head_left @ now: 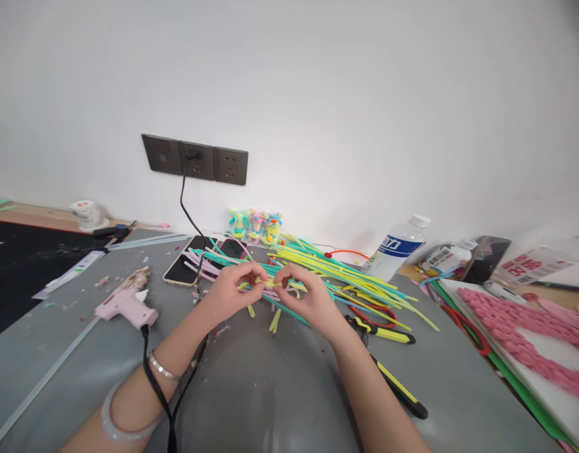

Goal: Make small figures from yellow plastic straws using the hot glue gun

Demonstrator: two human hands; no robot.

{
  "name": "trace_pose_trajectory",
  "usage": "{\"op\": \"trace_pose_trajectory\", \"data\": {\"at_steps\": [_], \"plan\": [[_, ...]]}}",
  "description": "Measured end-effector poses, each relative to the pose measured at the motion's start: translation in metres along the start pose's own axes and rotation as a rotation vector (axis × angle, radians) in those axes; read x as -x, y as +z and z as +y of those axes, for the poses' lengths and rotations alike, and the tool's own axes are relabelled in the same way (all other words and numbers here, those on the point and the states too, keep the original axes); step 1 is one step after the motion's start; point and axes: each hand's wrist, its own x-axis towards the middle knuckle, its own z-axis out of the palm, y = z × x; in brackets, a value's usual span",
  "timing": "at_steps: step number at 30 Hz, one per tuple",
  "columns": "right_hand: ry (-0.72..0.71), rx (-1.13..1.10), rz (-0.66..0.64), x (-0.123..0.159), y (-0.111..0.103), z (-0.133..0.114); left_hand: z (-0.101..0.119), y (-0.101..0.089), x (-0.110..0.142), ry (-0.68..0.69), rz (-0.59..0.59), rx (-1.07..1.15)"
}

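My left hand (232, 290) and my right hand (312, 300) meet over the grey table, fingertips almost touching. Between them they pinch a short yellow pipe cleaner piece (271, 284), each hand closed on one end; its exact shape is partly covered by the fingers. Just below lie short yellow cut pieces (275, 321). Behind and under the hands spreads a pile of long pipe cleaners (346, 269) in yellow, teal and lilac. Three small fuzzy pipe cleaner figures (256, 228) stand against the wall.
A pink glue gun (126, 306) lies at left, its black cord running past my left forearm. Yellow-black pliers (400, 385) rest beside my right forearm. Behind are a phone (181, 267) and a water bottle (397, 248); a pink braided piece (515, 327) lies far right.
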Motion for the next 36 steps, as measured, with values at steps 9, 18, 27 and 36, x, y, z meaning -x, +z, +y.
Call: {"op": "trace_pose_trajectory", "data": {"at_steps": [9, 18, 27, 36], "plan": [[-0.036, -0.014, 0.038, 0.0, -0.002, 0.001, 0.003, 0.001, -0.001, -0.015, 0.084, 0.093], [-0.036, -0.024, 0.037, -0.001, 0.003, -0.002, 0.009, 0.001, -0.001, -0.074, 0.073, 0.164], [-0.013, 0.048, 0.065, 0.001, 0.003, -0.002, 0.01, -0.002, -0.003, -0.054, 0.139, 0.169], [0.039, 0.128, 0.038, 0.001, 0.007, -0.001, 0.0, -0.001, -0.003, -0.001, 0.101, 0.111]]}}
